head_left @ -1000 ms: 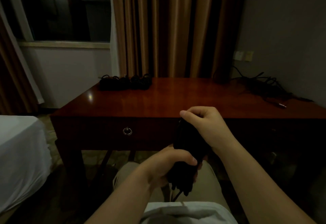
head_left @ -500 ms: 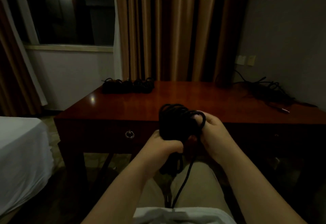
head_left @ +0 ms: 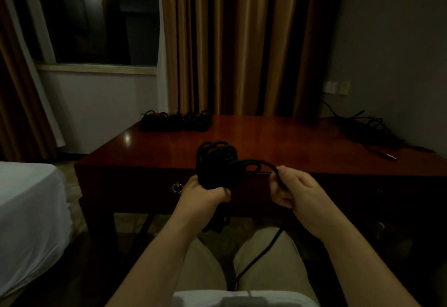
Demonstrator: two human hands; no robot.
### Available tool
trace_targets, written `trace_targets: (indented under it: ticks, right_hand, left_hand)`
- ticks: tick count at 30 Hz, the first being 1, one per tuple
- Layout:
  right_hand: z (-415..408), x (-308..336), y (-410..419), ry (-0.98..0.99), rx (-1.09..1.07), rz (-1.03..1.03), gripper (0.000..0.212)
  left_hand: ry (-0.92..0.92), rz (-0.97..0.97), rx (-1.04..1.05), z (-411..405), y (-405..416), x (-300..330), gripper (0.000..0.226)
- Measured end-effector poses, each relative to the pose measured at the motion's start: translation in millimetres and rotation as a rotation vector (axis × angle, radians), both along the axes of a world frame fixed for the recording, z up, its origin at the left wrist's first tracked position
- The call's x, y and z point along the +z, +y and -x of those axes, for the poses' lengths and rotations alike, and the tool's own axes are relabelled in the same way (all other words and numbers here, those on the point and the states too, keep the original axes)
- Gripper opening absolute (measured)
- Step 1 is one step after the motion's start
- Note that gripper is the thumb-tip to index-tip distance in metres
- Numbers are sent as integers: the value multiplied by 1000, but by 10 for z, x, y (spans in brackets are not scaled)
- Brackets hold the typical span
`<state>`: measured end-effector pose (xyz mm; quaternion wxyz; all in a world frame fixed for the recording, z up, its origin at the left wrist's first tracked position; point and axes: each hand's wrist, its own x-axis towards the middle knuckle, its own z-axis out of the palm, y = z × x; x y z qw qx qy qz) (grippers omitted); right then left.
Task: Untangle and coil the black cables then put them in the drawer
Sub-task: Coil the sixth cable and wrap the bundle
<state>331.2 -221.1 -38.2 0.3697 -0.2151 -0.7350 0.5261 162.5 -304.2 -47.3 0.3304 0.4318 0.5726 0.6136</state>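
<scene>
My left hand (head_left: pixel 202 195) grips a thick coil of black cable (head_left: pixel 216 165) held upright in front of the desk. One strand runs from the coil to the right, where my right hand (head_left: pixel 290 190) pinches it; the rest of that strand drops down between my legs. The drawer (head_left: pixel 145 185) in the desk front is closed, with its ring pull (head_left: pixel 177 187) just left of my left hand. Several coiled black cables (head_left: pixel 176 121) lie in a row at the desk's back left. A loose tangle of black cables (head_left: pixel 367 130) lies at the back right.
The dark wooden desk (head_left: pixel 278 142) stands against tan curtains (head_left: pixel 242 40). A white bed (head_left: pixel 26 217) is at the left. A wall socket (head_left: pixel 337 87) sits on the right wall above the tangle. A dark window (head_left: pixel 96 16) is at the upper left.
My right hand has moved off the coil to the right and drawn one strand out sideways. My left hand has raised the coil and keeps its grip.
</scene>
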Motion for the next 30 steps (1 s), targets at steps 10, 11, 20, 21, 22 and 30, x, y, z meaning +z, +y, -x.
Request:
trace_targets:
  ticks: [10, 11, 20, 21, 22, 30]
  right_hand:
    - [484, -189, -224, -133, 34, 126, 52]
    - [492, -251, -230, -157, 58, 138, 51]
    - [428, -324, -123, -446, -13, -34, 30]
    - [418, -319, -129, -438, -5, -19, 31]
    - [413, -314, -139, -427, 8, -1, 32]
    - [454, -472, -284, -577, 166, -28, 35]
  left_hand:
    - [-312, -256, -390, -37, -75, 40, 42]
    - [-330, -251, -354, -13, -73, 38, 47]
    - [-249, 65, -27, 165, -56, -19, 35]
    - [-283, 76, -12, 189, -49, -22, 38]
    - [-323, 66, -10, 191, -52, -9, 38]
    - [-560, -294, 236, 104, 96, 272, 20]
